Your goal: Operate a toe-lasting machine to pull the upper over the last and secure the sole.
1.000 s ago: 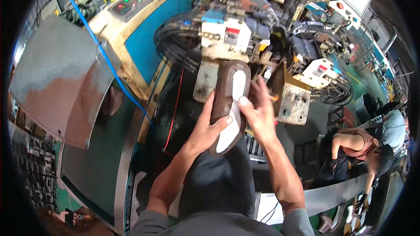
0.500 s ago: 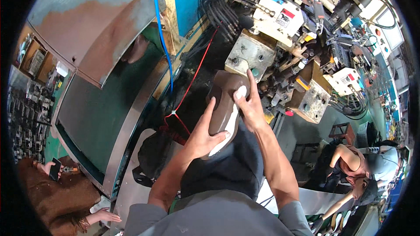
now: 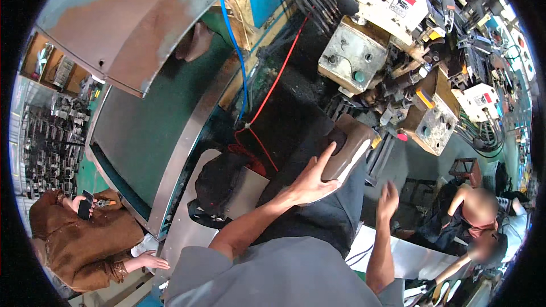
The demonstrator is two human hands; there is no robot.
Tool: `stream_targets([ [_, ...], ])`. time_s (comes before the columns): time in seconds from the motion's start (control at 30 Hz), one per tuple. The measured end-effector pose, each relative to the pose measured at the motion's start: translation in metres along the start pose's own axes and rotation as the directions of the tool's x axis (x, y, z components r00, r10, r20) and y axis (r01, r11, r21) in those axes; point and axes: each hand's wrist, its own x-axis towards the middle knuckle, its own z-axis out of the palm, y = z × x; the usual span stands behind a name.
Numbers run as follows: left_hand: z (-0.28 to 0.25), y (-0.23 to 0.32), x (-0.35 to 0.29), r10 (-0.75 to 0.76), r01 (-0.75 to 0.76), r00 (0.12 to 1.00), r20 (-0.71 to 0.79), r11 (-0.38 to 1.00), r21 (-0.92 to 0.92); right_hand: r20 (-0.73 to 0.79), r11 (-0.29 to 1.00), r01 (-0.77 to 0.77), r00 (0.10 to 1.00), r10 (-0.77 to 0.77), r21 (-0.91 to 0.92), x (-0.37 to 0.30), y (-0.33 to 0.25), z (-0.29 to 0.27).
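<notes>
Since half a second ago, the right hand (image 3: pixel 388 202) has come off the brown shoe upper (image 3: pixel 357 132) and dropped away to the right, while the left hand (image 3: pixel 311 185) has carried the shoe rightward across the view; the nearer metal control box (image 3: pixel 351 57) now shows well clear of it. Handling and turning the shoe one-handed seems to be the step in hand, perhaps a shift between two-handed work on its white underside (image 3: pixel 357 159) and setting it down or passing it on. A next move would likely call for a firm left hold and a free right hand. The shoe lies just beyond the left palm, tilted, its dark opening near the index fingertip and the white edge facing right, above the dark trousers (image 3: pixel 341 224); whether it rests on them cannot be told. The left hand grips its near end. The right, well apart, has its fingers drawn together, seen edge-on, so I cannot tell whether it is closed or holds something small.
</notes>
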Motion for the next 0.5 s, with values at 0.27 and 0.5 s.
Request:
stream_targets([
  [0.27, 0.062, -0.051, 0.046, -0.154, 0.218, 0.94, 0.304, 0.958, -0.186, -0.252, 0.737, -0.584, 0.812, 0.527, -0.339, -0.244, 0.205, -0.065],
  [0.5, 0.058, -0.057, 0.044, -0.176, 0.313, 0.894, 0.411, 0.903, -0.295, -0.348, 0.78, -0.535, 0.835, 0.427, -0.326, -0.272, 0.182, -0.031],
])
